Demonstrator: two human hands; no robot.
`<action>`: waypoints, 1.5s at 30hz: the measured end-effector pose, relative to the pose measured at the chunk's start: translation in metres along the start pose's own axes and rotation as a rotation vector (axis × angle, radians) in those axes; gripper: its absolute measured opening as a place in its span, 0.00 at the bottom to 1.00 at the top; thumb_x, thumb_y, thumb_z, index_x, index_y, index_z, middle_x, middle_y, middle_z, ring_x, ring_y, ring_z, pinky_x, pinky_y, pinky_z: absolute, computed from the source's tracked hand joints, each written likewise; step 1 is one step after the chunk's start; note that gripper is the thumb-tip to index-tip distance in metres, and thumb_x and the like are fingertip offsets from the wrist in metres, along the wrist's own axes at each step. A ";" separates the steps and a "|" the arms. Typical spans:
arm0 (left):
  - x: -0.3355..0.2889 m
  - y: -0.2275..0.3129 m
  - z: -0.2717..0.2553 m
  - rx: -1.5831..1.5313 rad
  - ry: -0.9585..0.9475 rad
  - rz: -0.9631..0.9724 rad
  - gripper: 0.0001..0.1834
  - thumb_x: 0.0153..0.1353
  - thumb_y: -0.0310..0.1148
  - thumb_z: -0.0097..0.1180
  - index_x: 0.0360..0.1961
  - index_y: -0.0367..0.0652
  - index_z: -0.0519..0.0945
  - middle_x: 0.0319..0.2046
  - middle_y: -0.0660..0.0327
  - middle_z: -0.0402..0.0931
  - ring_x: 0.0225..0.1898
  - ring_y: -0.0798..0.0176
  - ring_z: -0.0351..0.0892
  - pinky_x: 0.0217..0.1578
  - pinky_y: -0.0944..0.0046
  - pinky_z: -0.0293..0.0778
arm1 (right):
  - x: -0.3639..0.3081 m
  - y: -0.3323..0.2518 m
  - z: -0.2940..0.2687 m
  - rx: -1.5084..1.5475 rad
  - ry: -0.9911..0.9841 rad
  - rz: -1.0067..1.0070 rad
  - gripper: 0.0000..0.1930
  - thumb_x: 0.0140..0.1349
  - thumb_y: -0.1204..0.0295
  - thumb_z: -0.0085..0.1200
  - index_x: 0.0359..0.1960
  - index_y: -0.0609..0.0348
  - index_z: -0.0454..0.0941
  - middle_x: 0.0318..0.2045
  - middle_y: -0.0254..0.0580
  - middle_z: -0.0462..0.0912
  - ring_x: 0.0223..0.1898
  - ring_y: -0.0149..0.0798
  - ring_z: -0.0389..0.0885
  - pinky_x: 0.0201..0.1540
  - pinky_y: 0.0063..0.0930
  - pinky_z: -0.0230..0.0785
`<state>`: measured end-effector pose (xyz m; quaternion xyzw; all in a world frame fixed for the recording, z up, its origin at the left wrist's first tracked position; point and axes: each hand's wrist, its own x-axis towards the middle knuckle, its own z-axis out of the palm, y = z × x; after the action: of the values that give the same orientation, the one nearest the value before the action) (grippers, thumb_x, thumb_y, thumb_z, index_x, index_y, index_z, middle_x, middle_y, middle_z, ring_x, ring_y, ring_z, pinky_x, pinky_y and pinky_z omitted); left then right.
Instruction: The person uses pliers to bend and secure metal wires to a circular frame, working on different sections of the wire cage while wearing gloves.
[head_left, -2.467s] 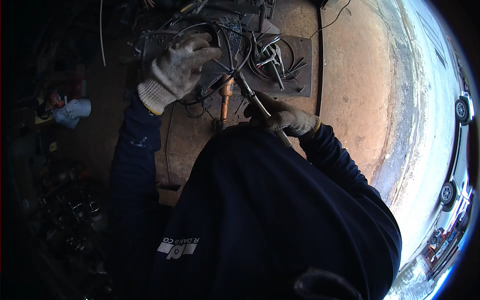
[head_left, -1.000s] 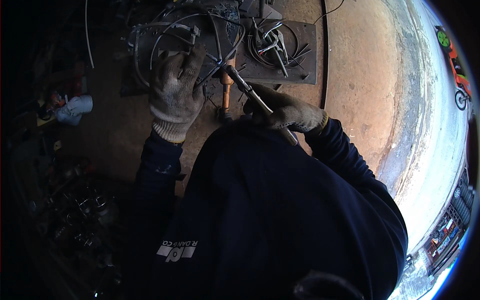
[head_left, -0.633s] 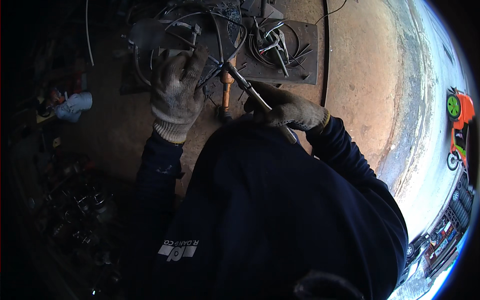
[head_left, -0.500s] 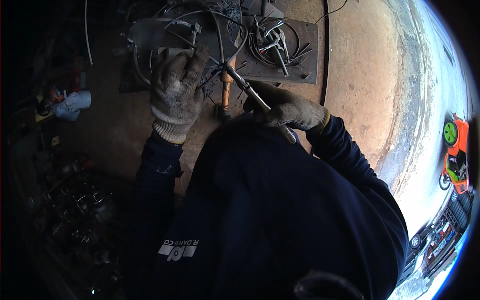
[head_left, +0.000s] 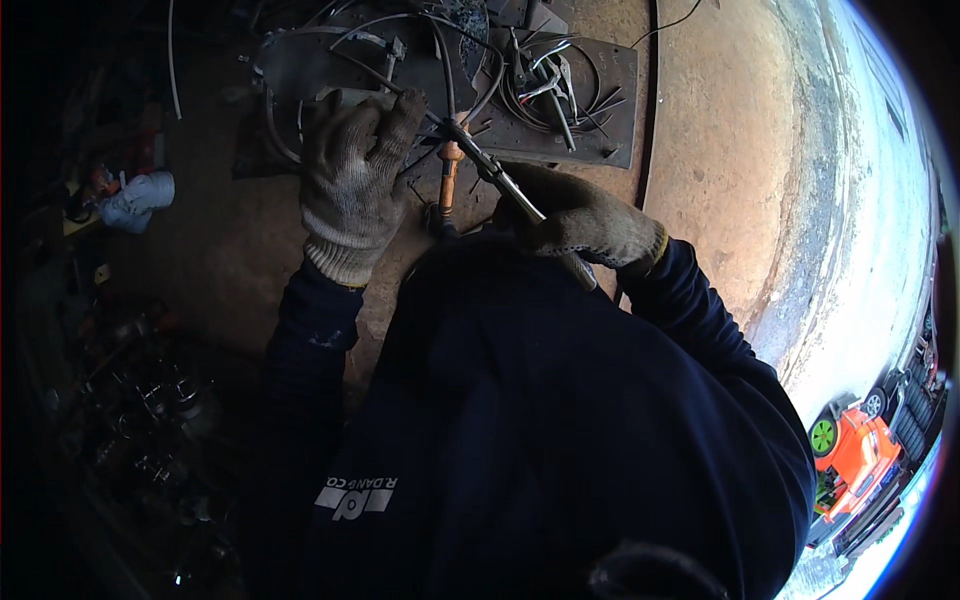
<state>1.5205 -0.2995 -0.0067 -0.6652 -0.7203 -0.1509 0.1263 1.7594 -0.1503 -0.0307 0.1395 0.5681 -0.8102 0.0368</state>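
Orange vehicle, green wheel: four o'clock. Pale bundle: between nine and ten o'clock. Thin black cable: one o'clock.

My gloved left hand covers part of the bent rods, leaving its hold unclear. Several fingers of my right hand disappear behind the pliers, whose tips are lost in shadow. Rods block the upper end of an orange tool; at left, metal parts sit too dark to identify.
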 end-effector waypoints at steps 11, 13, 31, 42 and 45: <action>0.002 0.000 -0.001 -0.014 0.024 -0.007 0.36 0.51 0.22 0.61 0.65 0.56 0.77 0.49 0.62 0.72 0.57 0.57 0.72 0.69 0.43 0.65 | -0.001 -0.007 0.005 0.052 0.003 0.067 0.47 0.54 0.67 0.66 0.75 0.64 0.56 0.54 0.50 0.80 0.58 0.43 0.78 0.65 0.36 0.69; 0.001 -0.002 0.001 0.000 0.032 0.002 0.37 0.51 0.22 0.61 0.65 0.57 0.77 0.48 0.63 0.72 0.57 0.57 0.72 0.69 0.44 0.66 | -0.001 -0.006 0.005 0.067 0.004 0.068 0.47 0.54 0.67 0.66 0.75 0.64 0.56 0.54 0.50 0.80 0.58 0.43 0.77 0.65 0.37 0.69; 0.006 -0.003 -0.001 0.003 0.070 0.027 0.35 0.52 0.21 0.59 0.64 0.56 0.78 0.41 0.61 0.73 0.48 0.55 0.76 0.62 0.48 0.72 | 0.001 -0.006 0.003 0.053 -0.023 0.092 0.48 0.53 0.66 0.66 0.75 0.66 0.56 0.54 0.47 0.79 0.55 0.39 0.77 0.63 0.33 0.69; 0.004 -0.003 0.002 0.024 0.078 0.062 0.37 0.52 0.21 0.58 0.66 0.58 0.76 0.42 0.61 0.71 0.48 0.56 0.75 0.63 0.44 0.71 | -0.007 -0.013 0.003 0.103 -0.003 0.176 0.40 0.58 0.64 0.62 0.71 0.68 0.62 0.57 0.50 0.79 0.59 0.43 0.77 0.66 0.36 0.69; 0.001 -0.002 -0.001 0.055 0.021 0.067 0.40 0.49 0.27 0.64 0.68 0.59 0.74 0.46 0.59 0.70 0.53 0.53 0.73 0.63 0.46 0.72 | -0.012 -0.014 0.007 0.065 0.072 0.247 0.39 0.59 0.64 0.60 0.71 0.69 0.62 0.57 0.52 0.79 0.60 0.44 0.78 0.66 0.37 0.69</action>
<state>1.5188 -0.2994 -0.0054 -0.6837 -0.6999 -0.1339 0.1571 1.7660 -0.1529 -0.0122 0.2384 0.5210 -0.8120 0.1116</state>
